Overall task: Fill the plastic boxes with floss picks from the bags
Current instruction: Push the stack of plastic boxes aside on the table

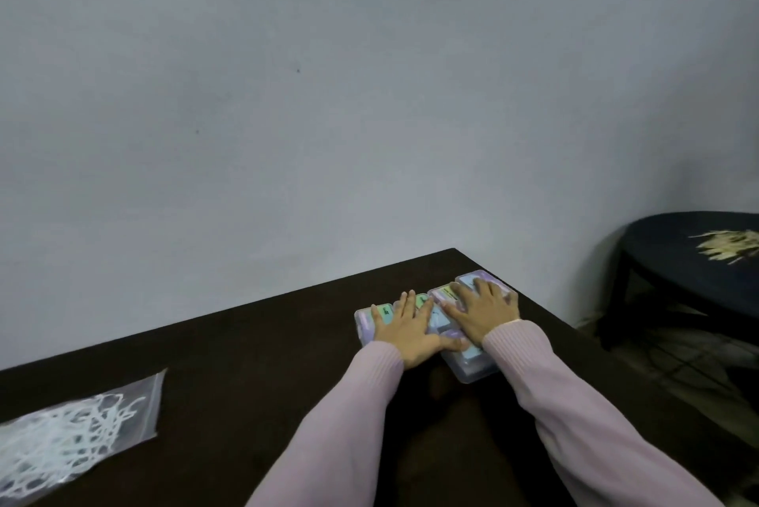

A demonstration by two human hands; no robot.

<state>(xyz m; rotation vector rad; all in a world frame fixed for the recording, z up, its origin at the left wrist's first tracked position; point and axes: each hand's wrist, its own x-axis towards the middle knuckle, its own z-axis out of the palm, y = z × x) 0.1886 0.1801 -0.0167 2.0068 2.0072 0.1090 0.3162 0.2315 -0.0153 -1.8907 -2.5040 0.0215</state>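
Several small clear plastic boxes with pastel labels lie grouped together near the far right corner of the dark table. My left hand rests flat on the left boxes with its fingers spread. My right hand lies flat on the right boxes, fingers straight, and hides most of their lids. A clear zip bag full of white floss picks lies flat at the table's near left edge, far from both hands.
A grey wall stands right behind the table. To the right, lower down, is a round dark stool with a pale pile of thin sticks on it. The table's right edge runs close beside the boxes.
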